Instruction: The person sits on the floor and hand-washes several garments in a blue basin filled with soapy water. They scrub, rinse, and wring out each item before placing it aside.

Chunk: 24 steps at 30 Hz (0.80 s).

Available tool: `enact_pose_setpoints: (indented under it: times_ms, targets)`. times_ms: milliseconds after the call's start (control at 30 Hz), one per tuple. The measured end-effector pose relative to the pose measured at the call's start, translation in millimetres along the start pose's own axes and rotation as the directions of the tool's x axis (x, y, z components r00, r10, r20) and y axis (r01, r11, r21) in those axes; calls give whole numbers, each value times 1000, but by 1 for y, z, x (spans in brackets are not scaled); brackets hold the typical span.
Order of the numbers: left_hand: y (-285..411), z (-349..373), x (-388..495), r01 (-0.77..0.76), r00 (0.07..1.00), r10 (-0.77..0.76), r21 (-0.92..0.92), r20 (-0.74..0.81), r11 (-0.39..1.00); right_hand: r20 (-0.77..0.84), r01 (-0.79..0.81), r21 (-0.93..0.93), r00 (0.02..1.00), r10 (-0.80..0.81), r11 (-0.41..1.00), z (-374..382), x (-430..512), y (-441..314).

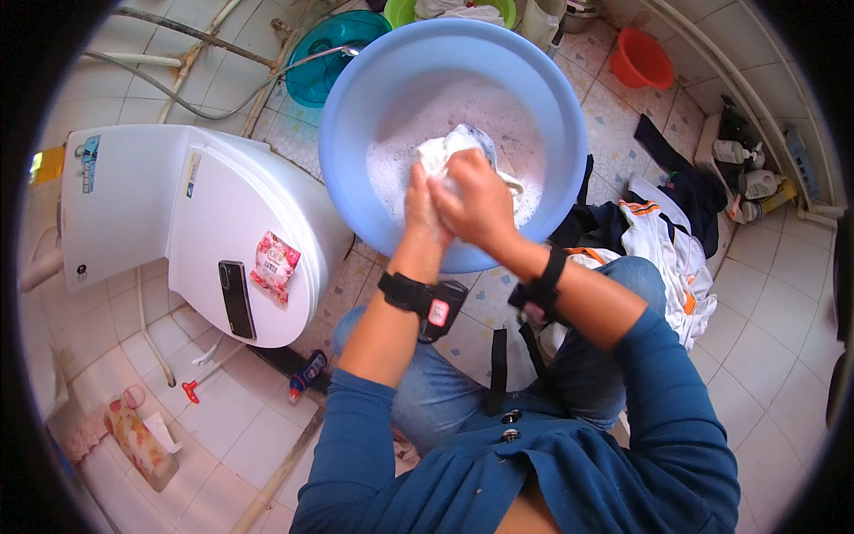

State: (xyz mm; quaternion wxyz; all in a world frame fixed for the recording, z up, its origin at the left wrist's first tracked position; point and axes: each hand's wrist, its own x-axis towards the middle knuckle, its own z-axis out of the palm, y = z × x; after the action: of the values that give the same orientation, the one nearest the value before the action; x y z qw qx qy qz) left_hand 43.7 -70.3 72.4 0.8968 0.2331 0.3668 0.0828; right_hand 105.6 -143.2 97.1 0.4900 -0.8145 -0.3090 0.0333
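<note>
A large light-blue plastic basin [343, 133] stands on the floor before me, holding cloudy water with suds [400, 127]. Over the water, both my hands are pressed together around a wet white cloth item [435, 152] with a grey-blue patch. My left hand [423, 207] grips its near left side. Slightly blurred, my right hand [475, 197] is closed over it from the right. Part of the cloth hangs to the right, towards the suds. Black straps with small devices are on both wrists.
Left stands a white toilet [310, 200] with a smartphone [237, 300] and a pink packet [275, 267] on its lid. Dark and white clothes [660, 247] lie on the floor at right. Beyond are a teal basin [303, 73], a green basin [399, 12] and a red basin [640, 60].
</note>
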Motion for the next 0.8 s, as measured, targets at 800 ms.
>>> enact_pose_setpoints:
  times_ms: [800]
  targets:
    - [19,-5,-12,-56,994,58,-27,91,998,34,-188,-194,980,198,963,-5,21,46]
